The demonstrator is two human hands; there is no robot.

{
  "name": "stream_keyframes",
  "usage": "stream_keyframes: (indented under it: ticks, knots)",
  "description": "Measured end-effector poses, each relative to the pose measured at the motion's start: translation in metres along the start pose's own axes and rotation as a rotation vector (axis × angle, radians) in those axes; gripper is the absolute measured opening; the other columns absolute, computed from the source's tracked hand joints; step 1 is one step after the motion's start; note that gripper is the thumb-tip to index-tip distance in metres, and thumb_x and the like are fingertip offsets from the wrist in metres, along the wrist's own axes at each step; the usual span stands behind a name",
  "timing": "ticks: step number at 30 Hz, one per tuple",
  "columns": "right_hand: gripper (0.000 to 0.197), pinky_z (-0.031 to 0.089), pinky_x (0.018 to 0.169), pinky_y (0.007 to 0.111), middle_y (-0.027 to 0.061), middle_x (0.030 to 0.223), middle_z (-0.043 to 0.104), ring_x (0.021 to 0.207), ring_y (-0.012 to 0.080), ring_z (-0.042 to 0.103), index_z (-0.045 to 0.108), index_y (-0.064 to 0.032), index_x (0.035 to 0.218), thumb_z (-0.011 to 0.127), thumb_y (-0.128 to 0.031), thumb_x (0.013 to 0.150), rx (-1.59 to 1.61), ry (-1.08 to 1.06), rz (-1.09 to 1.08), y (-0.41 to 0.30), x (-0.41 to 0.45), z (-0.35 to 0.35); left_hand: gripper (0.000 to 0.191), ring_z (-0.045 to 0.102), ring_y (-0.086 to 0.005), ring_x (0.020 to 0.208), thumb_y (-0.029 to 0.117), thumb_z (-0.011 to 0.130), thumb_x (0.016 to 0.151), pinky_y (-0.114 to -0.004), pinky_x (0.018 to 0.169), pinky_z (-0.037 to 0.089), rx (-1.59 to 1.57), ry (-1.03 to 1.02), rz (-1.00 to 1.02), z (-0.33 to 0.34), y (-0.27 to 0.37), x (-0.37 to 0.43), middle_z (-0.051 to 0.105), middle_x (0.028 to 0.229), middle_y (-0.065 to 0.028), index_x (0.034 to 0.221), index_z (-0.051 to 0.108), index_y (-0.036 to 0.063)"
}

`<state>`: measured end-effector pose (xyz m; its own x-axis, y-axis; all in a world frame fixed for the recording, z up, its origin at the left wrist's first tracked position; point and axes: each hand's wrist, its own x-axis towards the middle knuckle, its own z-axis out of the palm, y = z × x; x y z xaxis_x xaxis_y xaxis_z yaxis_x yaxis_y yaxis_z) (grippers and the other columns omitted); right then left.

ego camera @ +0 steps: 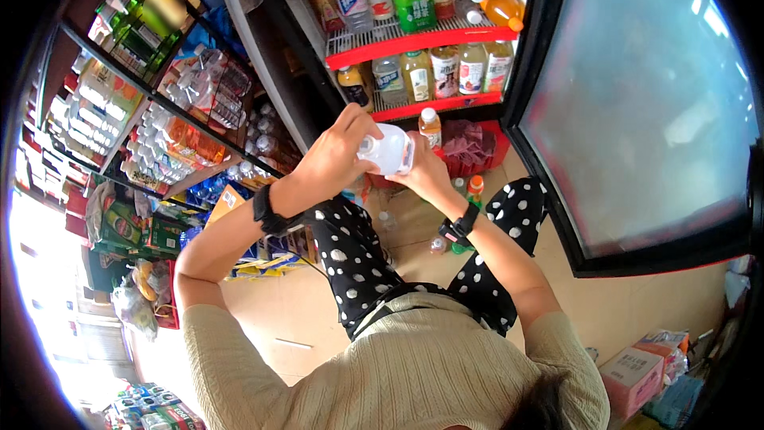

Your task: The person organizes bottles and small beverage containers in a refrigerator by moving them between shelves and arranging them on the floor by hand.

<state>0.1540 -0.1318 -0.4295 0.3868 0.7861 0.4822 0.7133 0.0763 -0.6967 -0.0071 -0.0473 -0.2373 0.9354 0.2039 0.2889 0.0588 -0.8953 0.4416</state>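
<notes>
Between my two hands is a white translucent plastic bottle [391, 151], tilted with its cap end towards my left hand. The fingers of my left hand [334, 158] are around the cap end. My right hand [425, 170] grips the bottle's body from the other side. Just beyond my right hand stands a capped drink bottle [430, 124] with a pale cap. Ahead, the lower shelf of an open drinks fridge [412, 112] holds a row of upright bottles. On the shelf above [418, 42], some bottles stand, and a few at the right lie tilted, one of them orange [503, 10].
The fridge's glass door [650, 107] stands open at the right. Racks of bottled drinks [173, 149] line the left. Several bottles [474, 185] are on the tiled floor between my legs, near a red basket [498, 152]. Cardboard boxes [632, 373] sit at lower right.
</notes>
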Motion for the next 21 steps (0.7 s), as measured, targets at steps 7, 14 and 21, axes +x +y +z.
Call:
stream_keyframes:
  ticks: [7,14,21]
  knots:
    - [0.072,0.06,0.082,0.038,0.0241,0.125,0.057,0.102,0.0273,0.068,0.026,0.0024,0.143,0.07,-0.025,0.093,1.058,-0.196,0.733,0.035,0.018,0.038,0.045,0.059,-0.0339,0.091,0.001,0.08,0.068,-0.038,0.073,0.054,0.069,0.152,0.018,0.047,-0.068,0.03,0.048,0.105,-0.0136,0.105,0.053,0.0]
    - [0.042,0.05,0.103,0.042,0.0157,0.118,0.058,0.116,0.0264,0.06,0.042,0.0009,0.123,0.067,-0.007,0.09,1.573,-0.042,0.569,0.069,0.065,0.067,0.049,0.056,-0.0399,0.103,0.0,0.077,0.068,-0.043,0.085,0.051,0.109,0.188,0.011,0.091,-0.134,0.07,0.048,0.11,-0.0157,0.11,0.052,0.0021]
    - [0.03,0.046,0.107,0.041,0.0109,0.112,0.058,0.107,0.0227,0.061,0.045,0.0003,0.114,0.062,0.001,0.089,1.626,0.02,0.579,0.086,0.09,0.08,0.05,0.055,-0.0413,0.106,0.0,0.075,0.071,-0.044,0.087,0.05,0.088,0.233,-0.01,0.101,-0.165,0.083,0.047,0.114,-0.0179,0.115,0.051,0.0024]
